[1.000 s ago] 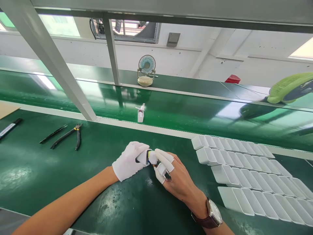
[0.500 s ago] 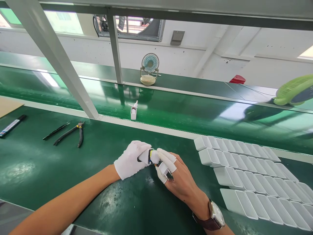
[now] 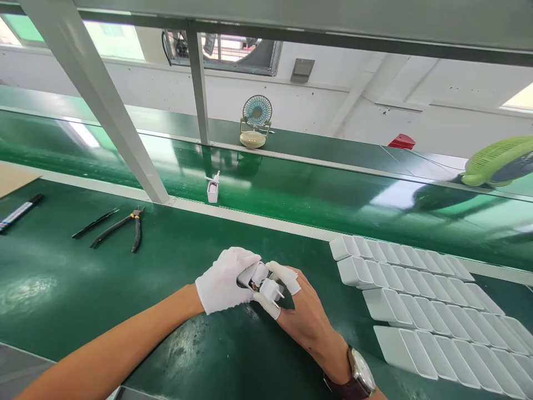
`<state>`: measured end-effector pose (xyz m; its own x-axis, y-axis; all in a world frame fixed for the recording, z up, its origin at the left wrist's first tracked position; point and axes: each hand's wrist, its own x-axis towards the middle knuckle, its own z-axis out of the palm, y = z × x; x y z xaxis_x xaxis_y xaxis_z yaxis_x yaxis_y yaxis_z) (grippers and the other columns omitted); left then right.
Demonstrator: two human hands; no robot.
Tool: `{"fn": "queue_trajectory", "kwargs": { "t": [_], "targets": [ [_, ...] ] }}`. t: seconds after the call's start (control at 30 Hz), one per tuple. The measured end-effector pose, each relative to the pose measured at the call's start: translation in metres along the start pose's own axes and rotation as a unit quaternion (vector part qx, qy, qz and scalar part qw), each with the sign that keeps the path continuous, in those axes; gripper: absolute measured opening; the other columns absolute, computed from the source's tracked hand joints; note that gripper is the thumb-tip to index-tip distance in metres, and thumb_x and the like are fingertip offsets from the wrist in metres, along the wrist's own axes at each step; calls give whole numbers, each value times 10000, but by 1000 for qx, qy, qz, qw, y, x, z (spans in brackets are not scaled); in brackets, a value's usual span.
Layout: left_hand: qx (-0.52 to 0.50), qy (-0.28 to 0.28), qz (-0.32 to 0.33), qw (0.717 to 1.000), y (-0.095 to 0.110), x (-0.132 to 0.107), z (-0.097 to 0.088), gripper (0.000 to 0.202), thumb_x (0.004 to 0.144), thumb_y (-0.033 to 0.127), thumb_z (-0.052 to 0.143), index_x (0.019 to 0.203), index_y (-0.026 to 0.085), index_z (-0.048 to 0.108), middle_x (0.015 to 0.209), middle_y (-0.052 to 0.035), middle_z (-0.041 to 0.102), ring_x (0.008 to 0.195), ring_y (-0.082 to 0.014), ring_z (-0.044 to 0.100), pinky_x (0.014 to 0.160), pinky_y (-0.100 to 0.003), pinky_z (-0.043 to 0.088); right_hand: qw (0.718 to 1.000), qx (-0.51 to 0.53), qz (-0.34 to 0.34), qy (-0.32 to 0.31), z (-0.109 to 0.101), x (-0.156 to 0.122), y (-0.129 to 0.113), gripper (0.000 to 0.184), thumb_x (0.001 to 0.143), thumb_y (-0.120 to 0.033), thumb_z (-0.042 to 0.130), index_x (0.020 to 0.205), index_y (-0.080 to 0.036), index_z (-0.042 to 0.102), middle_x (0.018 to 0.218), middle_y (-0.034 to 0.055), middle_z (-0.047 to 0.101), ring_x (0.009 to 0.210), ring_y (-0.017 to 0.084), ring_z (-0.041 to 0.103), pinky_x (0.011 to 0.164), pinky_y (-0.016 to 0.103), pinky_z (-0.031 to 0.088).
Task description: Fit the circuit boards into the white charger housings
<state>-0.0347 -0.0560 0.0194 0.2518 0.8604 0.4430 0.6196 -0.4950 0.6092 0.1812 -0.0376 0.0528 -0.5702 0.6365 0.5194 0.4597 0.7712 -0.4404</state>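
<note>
My left hand (image 3: 229, 280), in a white glove, is closed around the white case of a plug-in charger (image 3: 249, 274). Small parts and wires show at the case's open end. My right hand (image 3: 306, 305), with white covers on some fingers and bare skin elsewhere, has its fingertips on the charger's other end. Between them sits a white plug piece (image 3: 271, 291) with metal prongs pointing right. It lies close against the case opening; whether it is joined there, I cannot tell. Both hands are just above the green bench (image 3: 175, 333).
Several rows of white empty cases (image 3: 416, 311) stand at the right. Cutting pliers (image 3: 135, 228) and tweezers (image 3: 95, 223) lie left, beside a marker (image 3: 20, 213). On the green belt (image 3: 291, 194) stands another white charger (image 3: 212, 190). A small fan (image 3: 257, 114) is behind.
The plug piece has moved left and down toward the case, and a yellow inner part is out of sight. The charger on the belt has shifted left.
</note>
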Motion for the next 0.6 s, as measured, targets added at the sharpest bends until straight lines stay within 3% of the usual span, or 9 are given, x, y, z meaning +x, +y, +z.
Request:
{"fn": "queue_trajectory", "kwargs": {
  "t": [0.1, 0.17, 0.23, 0.4, 0.6],
  "targets": [
    [-20, -13, 16, 1000, -2, 2, -5, 326, 789, 233, 709, 1111, 230, 663, 1052, -72, 722, 1020, -268, 651, 904, -443, 533, 999, 52, 4, 0, -4, 0, 1, 523, 935, -363, 651, 1404, -223, 464, 1087, 110, 688, 975, 256, 689, 827, 417, 615],
    [-62, -23, -22, 998, -3, 4, -8, 238, 816, 261, 691, 1051, 222, 692, 1004, -71, 729, 958, -247, 669, 840, -394, 554, 996, 83, 8, 4, -5, 0, 2, 411, 972, -323, 597, 1367, -248, 507, 1106, 98, 682, 995, 235, 688, 853, 402, 615],
    [-124, -32, -91, 988, -2, 5, -10, 257, 823, 291, 691, 1067, 210, 690, 1021, -76, 728, 917, -228, 682, 779, -350, 569, 996, 83, 13, 15, -2, 1, 4, 358, 990, -248, 555, 1347, -272, 540, 1187, 99, 664, 1081, 233, 672, 917, 408, 601],
    [-210, -62, -231, 948, 4, 9, -20, 314, 825, 389, 704, 1079, 205, 688, 1054, -53, 721, 839, -182, 674, 761, -305, 569, 999, 40, -9, -21, 10, 0, 9, 467, 985, -189, 540, 1430, -325, 507, 1336, 109, 606, 1203, 249, 629, 980, 424, 588],
    [-318, -87, -277, 902, 4, 14, -27, 301, 884, 418, 646, 1068, 187, 706, 1066, -58, 731, 979, -220, 687, 909, -327, 541, 999, -4, -41, -27, 15, -3, 12, 436, 968, -193, 583, 1387, -311, 566, 1310, 123, 624, 1149, 252, 657, 935, 409, 608]
  ]
}}
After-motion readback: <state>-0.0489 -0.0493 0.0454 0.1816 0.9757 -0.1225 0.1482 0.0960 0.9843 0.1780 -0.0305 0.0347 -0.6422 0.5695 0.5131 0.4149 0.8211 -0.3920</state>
